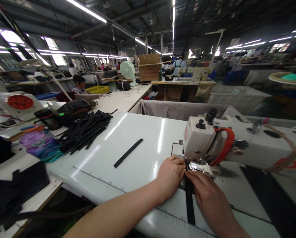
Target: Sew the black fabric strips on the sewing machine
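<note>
Both my hands are at the needle area of a white sewing machine (195, 137). A black fabric strip (189, 201) runs from under the presser area toward me. My left hand (171, 177) has its fingers closed on the far end of this strip, beside the needle. Pressed together, the fingertips of my right hand (209, 193) pinch the same strip from its right side. The needle itself is hidden. A short black strip (128, 152) lies alone on the white tabletop (143, 178), left of my hands.
A pile of black strips (88, 130) lies at the left, beside a shiny purple and teal bag (41, 145). Wide black fabric (274, 198) lies at the right. Behind stand a green fan (128, 70) and a cardboard box (149, 67). A person sits at the back left.
</note>
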`<state>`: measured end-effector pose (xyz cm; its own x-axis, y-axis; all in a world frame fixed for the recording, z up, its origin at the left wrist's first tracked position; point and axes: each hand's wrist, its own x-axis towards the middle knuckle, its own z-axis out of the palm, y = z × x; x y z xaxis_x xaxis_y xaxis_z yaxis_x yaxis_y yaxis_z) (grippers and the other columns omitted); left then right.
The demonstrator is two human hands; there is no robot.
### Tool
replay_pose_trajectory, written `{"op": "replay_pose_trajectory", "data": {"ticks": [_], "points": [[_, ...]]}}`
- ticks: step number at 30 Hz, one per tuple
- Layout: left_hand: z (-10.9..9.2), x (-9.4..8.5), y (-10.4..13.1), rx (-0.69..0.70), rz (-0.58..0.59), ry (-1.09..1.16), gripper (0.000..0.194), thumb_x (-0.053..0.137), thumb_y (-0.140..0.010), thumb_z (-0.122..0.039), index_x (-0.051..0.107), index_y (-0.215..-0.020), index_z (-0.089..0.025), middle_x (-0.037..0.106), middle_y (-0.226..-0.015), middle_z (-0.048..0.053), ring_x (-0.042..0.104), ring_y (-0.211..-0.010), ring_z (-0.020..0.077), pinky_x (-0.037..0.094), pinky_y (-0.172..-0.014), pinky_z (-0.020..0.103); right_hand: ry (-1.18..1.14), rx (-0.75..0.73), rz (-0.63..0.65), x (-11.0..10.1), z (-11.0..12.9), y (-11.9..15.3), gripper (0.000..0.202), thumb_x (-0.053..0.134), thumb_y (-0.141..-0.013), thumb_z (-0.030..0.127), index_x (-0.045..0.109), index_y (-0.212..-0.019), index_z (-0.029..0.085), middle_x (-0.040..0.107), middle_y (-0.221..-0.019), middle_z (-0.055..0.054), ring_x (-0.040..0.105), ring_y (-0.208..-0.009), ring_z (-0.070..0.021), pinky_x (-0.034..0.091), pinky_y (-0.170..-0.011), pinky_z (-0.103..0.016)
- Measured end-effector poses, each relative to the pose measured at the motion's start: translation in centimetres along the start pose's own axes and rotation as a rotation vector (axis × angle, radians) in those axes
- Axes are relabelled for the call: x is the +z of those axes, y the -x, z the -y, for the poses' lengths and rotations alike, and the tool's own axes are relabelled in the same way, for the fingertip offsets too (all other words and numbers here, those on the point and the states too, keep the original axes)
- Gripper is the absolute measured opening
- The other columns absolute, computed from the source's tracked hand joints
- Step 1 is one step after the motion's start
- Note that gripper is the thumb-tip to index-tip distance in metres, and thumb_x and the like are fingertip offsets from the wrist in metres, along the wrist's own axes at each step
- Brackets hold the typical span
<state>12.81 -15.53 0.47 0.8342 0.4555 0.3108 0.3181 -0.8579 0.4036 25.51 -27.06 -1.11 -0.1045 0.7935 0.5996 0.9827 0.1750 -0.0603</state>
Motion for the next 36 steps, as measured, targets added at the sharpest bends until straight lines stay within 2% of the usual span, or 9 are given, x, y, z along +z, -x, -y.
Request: {"op": "replay_pose_trajectory", "data": {"ticks": [4, 12, 19, 28, 36], "points": [[0.1, 0.2, 0.0, -0.022, -0.005, 0.042, 0.019, 0.05, -0.095, -0.016, 0.067, -0.088, -0.014, 0.068, -0.105, 0.006, 0.056, -0.098, 0.0189, 0.047, -0.093, 0.033, -0.092, -0.022, -0.01, -0.9, 0.1, -0.2, 0.028, 0.039, -0.087, 0.004, 0.062, -0.093, 0.019, 0.067, -0.09, -0.005, 0.064, -0.086, -0.0191, 0.053, -0.077, -0.03], [-0.1, 0.0, 0.3, -0.039, -0.001, 0.056, 0.017, 0.051, -0.094, -0.016, 0.068, -0.09, -0.014, 0.068, -0.109, 0.006, 0.056, -0.103, 0.021, 0.048, -0.093, 0.036, -0.261, -0.027, 0.069, -1.1, -0.8, 0.9, 0.031, 0.042, -0.087, 0.003, 0.066, -0.084, 0.022, 0.066, -0.083, -0.003, 0.062, -0.083, -0.0167, 0.051, -0.076, -0.028], [0.2, 0.1, 0.2, -0.03, 0.003, 0.061, 0.018, 0.051, -0.095, -0.016, 0.068, -0.092, -0.014, 0.069, -0.109, 0.007, 0.057, -0.102, 0.0208, 0.048, -0.093, 0.036, -0.17, -0.023, -0.021, -1.2, -0.8, -0.2, 0.03, 0.042, -0.086, 0.007, 0.069, -0.086, 0.02, 0.069, -0.087, -0.005, 0.062, -0.083, -0.0196, 0.052, -0.077, -0.032], [0.1, -0.4, 0.0, -0.015, 0.019, 0.069, 0.018, 0.053, -0.094, -0.014, 0.069, -0.087, -0.015, 0.071, -0.097, 0.005, 0.06, -0.092, 0.018, 0.047, -0.089, 0.033, 0.041, -0.004, 0.025, -0.5, -0.7, -0.6, 0.032, 0.04, -0.086, 0.006, 0.068, -0.099, 0.016, 0.069, -0.096, -0.006, 0.061, -0.087, -0.0221, 0.052, -0.078, -0.035], [0.1, -0.3, 0.2, -0.031, 0.001, 0.105, 0.017, 0.055, -0.094, -0.014, 0.07, -0.086, -0.015, 0.072, -0.096, 0.004, 0.061, -0.089, 0.0169, 0.048, -0.085, 0.032, 0.092, -0.029, 0.017, -0.6, -0.3, -0.6, 0.032, 0.041, -0.086, 0.005, 0.067, -0.102, 0.015, 0.068, -0.099, -0.008, 0.06, -0.088, -0.0225, 0.051, -0.081, -0.035]]}}
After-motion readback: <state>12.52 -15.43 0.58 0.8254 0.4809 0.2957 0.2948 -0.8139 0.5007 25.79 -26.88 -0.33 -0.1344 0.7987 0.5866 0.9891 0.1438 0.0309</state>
